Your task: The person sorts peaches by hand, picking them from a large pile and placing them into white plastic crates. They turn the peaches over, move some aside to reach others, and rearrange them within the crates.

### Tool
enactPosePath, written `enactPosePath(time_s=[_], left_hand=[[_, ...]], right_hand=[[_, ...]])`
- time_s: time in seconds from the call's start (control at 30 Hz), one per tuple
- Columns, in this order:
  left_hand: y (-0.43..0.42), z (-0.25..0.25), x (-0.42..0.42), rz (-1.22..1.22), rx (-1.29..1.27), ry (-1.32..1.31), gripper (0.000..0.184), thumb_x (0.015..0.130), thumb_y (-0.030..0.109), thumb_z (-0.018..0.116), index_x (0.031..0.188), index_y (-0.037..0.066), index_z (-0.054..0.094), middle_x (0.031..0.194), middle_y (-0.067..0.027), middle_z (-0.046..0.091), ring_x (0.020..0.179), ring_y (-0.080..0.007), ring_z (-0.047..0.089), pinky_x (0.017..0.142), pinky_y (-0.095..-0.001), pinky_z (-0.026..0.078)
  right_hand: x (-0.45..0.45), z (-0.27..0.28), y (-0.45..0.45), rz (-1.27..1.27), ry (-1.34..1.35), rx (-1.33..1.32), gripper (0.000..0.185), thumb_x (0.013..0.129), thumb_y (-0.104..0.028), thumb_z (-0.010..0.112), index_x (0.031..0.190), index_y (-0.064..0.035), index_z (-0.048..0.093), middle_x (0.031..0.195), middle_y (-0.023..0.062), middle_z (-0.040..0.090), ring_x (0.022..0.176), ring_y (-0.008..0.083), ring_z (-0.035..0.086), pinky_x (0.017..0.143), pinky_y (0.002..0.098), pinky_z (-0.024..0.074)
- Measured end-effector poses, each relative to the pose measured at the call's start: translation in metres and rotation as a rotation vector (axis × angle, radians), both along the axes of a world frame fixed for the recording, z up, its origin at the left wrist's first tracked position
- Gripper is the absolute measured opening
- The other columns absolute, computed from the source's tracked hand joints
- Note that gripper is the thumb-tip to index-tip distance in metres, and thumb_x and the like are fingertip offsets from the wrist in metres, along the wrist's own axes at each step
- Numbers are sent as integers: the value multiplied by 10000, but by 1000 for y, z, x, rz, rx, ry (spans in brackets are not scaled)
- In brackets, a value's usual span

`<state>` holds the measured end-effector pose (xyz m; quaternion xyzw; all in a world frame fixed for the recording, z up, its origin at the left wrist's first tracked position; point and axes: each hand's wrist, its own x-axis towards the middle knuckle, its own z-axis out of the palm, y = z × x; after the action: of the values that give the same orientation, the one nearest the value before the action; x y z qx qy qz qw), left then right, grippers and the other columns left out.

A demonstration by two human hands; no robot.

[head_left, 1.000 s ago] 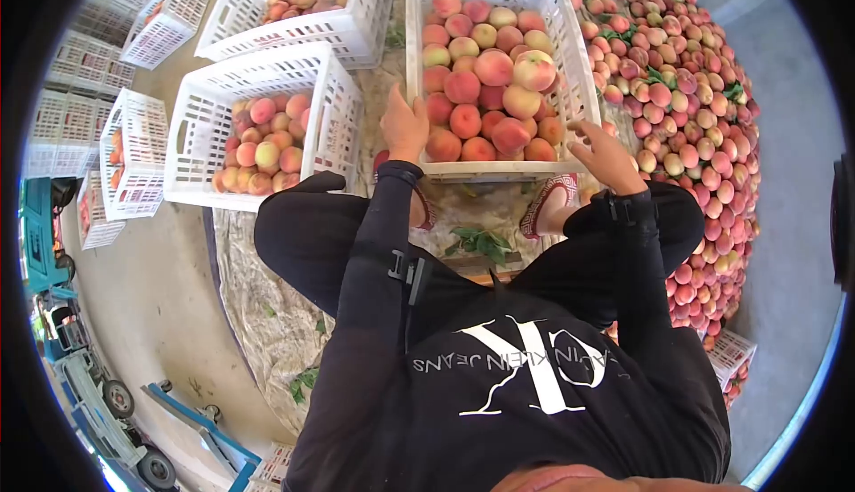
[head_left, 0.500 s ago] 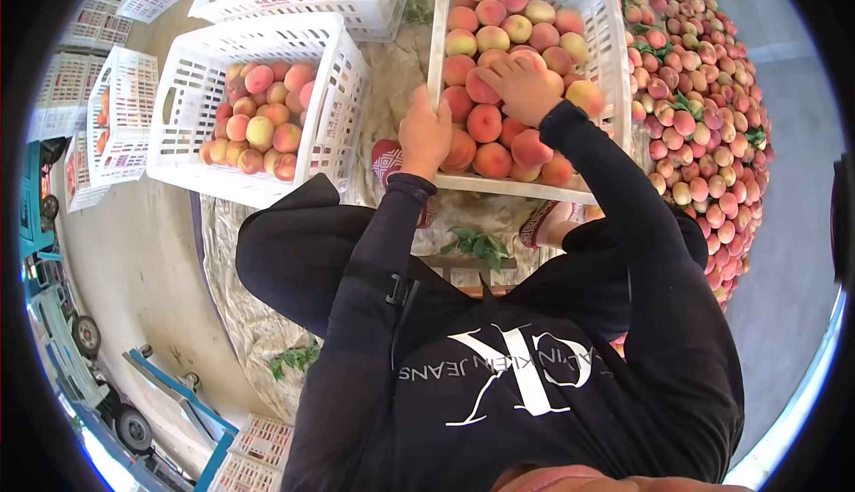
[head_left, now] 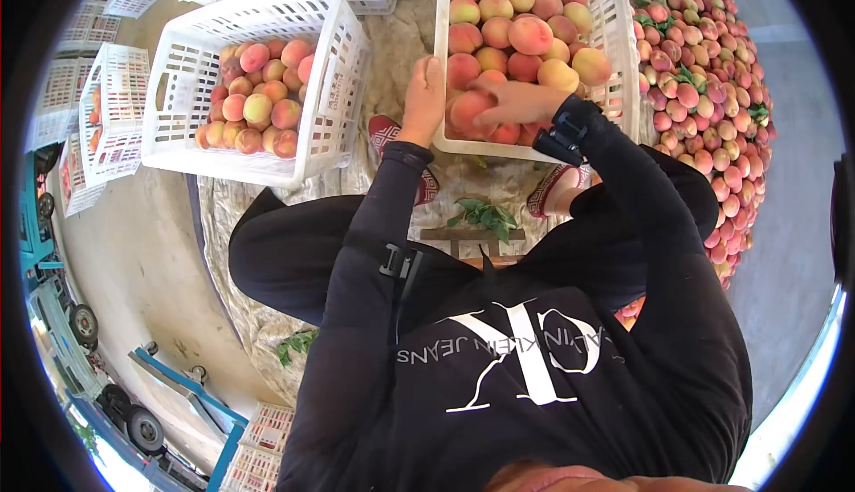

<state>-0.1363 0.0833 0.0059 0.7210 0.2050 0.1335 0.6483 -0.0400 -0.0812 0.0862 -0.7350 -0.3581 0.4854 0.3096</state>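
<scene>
at upper left, a first crate (head_left: 331,105) of peaches is positioned. at upper centre, the left hand (head_left: 424,100) is set, partly curled, against a second crate (head_left: 494,148); its grip cannot be determined. within, a peach (head_left: 468,112) is clasped by the right hand (head_left: 525,102), fingers bent. at upper right, a peach pile (head_left: 712,118) is formed.

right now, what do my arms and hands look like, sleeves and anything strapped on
Your left sleeve and right sleeve are long and black, reaching the wrists. A dark strap with a grey buckle crosses the left one; a black wrist strap circles the right cuff. Your left hand and right hand wear no gloves.
</scene>
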Motion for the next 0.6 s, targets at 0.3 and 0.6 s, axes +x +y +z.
enactPosePath(time_s=[0.3,0.6], left_hand=[[-4,48,-46,53,532,-215,263,932,90,545,1180,17,591,1131,-143,648,1075,-314,607,978,-402,449],[-27,53,-39,-487,1146,-85,217,901,206,576,1081,97,628,1042,-84,686,990,-247,652,1147,-479,285]], right_hand=[[-38,-31,-13,-99,-282,-42,694,889,-332,636,1432,22,386,1076,227,674,943,342,674,835,391,519],[-12,-13,-106,-247,-710,-62,507,878,-288,622,1339,-123,492,1023,184,666,975,352,649,802,426,510]])
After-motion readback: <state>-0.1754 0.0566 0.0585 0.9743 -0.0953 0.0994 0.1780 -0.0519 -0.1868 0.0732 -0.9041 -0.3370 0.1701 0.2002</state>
